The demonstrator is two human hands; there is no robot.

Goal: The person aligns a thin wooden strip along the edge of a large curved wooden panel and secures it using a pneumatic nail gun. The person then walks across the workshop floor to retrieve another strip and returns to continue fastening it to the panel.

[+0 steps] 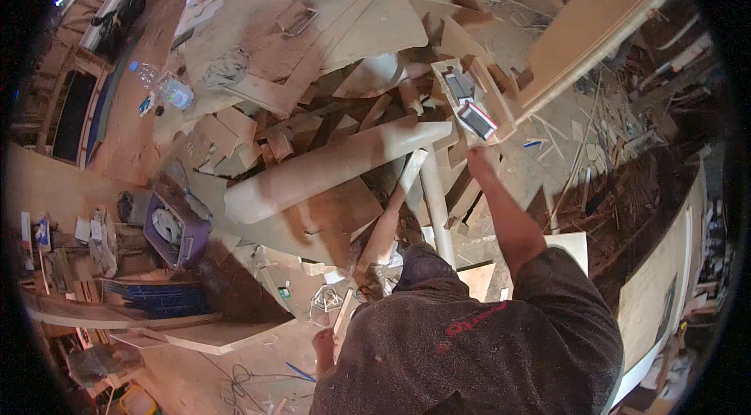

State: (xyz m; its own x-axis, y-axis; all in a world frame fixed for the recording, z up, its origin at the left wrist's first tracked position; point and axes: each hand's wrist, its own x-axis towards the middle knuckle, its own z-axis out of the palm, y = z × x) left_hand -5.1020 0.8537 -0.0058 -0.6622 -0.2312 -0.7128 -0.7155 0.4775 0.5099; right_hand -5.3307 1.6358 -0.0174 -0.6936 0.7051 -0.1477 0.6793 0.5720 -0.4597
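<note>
Hands well apart: right hand (479, 161) was reached to the near end of the wooden tray (504, 124), ahead-right; left hand (322, 343) was held low. Grips couldn't be made out. Likely step: tray handling; secure edge grip needed next.

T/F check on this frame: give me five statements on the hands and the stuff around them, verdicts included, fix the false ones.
1. The right hand is reached out farther than the left hand. True.
2. The clear bottle has a blue cap. True.
3. The left hand is right beside that bottle. False: it is by a narrow wood strip.
4. The purple bin is left of the long pale board. True.
5. The right hand is at the purple bin. False: it is near a black-and-white item with a red edge.
</note>
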